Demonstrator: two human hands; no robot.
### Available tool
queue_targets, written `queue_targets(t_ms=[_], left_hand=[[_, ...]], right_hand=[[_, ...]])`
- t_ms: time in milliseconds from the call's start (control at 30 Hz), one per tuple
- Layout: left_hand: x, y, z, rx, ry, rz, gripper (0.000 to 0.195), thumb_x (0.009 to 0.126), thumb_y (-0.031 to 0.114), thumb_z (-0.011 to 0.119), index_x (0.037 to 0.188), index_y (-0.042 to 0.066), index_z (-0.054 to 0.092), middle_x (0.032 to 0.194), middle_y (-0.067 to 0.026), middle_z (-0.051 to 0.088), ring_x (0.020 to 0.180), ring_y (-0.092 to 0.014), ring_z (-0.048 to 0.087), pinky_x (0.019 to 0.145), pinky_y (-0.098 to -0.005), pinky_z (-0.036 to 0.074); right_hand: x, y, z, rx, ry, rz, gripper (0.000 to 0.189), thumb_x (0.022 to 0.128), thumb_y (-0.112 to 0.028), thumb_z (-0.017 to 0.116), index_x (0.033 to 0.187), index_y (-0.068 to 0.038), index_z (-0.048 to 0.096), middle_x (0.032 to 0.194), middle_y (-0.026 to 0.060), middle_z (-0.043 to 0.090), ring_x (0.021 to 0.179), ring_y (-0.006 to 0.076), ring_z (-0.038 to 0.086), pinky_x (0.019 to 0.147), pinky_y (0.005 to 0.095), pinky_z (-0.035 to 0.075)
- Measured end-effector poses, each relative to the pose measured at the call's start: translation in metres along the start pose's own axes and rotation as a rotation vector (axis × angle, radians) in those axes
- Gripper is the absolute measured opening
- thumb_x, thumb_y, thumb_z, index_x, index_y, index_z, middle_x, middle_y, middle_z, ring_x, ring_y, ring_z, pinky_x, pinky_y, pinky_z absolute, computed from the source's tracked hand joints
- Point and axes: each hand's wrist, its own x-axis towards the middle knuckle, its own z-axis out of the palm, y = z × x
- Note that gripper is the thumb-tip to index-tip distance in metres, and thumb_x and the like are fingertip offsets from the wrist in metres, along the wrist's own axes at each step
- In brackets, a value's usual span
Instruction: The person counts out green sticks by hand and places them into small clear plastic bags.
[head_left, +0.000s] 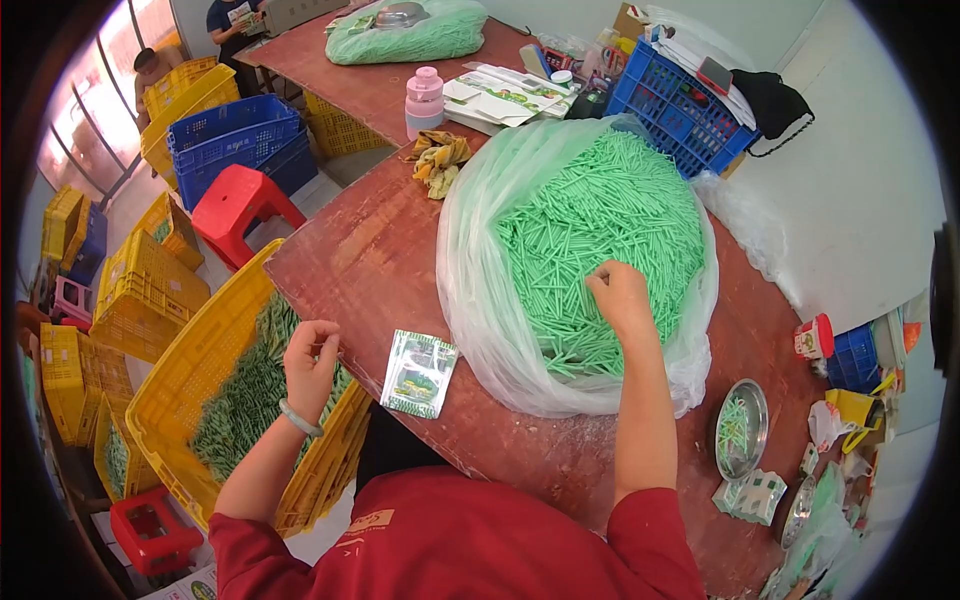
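Note:
A translucent plastic bag (480, 300) stands wide-mouthed on the red table (337, 247), filled with thin light-green sticks (600, 202). My right hand (621, 294) is over the near part of the sticks with its fingers curled together; whether a stick is between them is hidden. A flat green and silver printed packet (418, 373) lies at the table's near edge, left of the bag. My left hand (309, 364), with a pale bangle on its wrist, is left of the packet, by the table corner. Its fingers are bent, thumb apart, and nothing shows in them.
Below my left arm, a yellow crate (187, 375) holds many green packets (247, 390). A metal bowl (741, 427) with a few sticks stands at right. Behind the bag are a pink bottle (424, 101), a cloth (439, 161) and a blue basket (675, 105). Two people are farther back.

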Motion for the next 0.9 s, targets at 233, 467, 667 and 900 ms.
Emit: queue_targets(t_ms=[233, 467, 667, 900], left_hand=[[0.0, 0.008, 0.015, -0.064, -0.028, -0.009, 0.008, 0.086, -0.002, 0.057, 0.093, 0.0, 0.06, 0.086, -0.0038, 0.056, 0.075, -0.01, 0.057, 0.067, -0.0238, 0.046], [0.001, 0.007, 0.022, -0.046, -0.057, 0.019, 0.009, 0.085, -0.002, 0.058, 0.093, 0.0, 0.06, 0.087, -0.0049, 0.057, 0.077, -0.012, 0.057, 0.068, -0.024, 0.047], [-0.005, 0.011, 0.025, 0.002, -0.059, -0.002, 0.008, 0.085, 0.0, 0.059, 0.093, 0.0, 0.06, 0.084, -0.0051, 0.056, 0.072, -0.012, 0.055, 0.064, -0.0241, 0.045], [-0.015, 0.042, 0.037, 0.297, -0.232, 0.035, 0.026, 0.083, 0.022, 0.069, 0.081, 0.0, 0.054, 0.072, -0.0108, 0.052, 0.062, -0.023, 0.051, 0.058, -0.0331, 0.043]], right_hand=[[-0.01, -0.034, 0.021, -0.169, 0.067, -0.027, 0.05, 0.067, -0.034, 0.08, 0.082, 0.008, 0.059, 0.079, 0.024, 0.061, 0.078, 0.0401, 0.061, 0.071, 0.0453, 0.049], [0.004, -0.006, 0.02, -0.121, -0.002, 0.019, 0.043, 0.064, -0.024, 0.081, 0.09, 0.004, 0.06, 0.082, 0.0208, 0.063, 0.081, 0.0382, 0.062, 0.072, 0.0452, 0.05], [-0.006, -0.037, 0.005, -0.172, -0.022, 0.134, 0.043, 0.063, -0.026, 0.082, 0.087, 0.002, 0.059, 0.085, 0.0192, 0.066, 0.083, 0.0363, 0.064, 0.071, 0.0457, 0.05], [-0.01, -0.045, 0.009, -0.423, 0.03, 0.091, 0.03, 0.067, -0.017, 0.077, 0.083, 0.001, 0.061, 0.081, 0.0198, 0.066, 0.08, 0.0368, 0.065, 0.069, 0.0453, 0.051]])
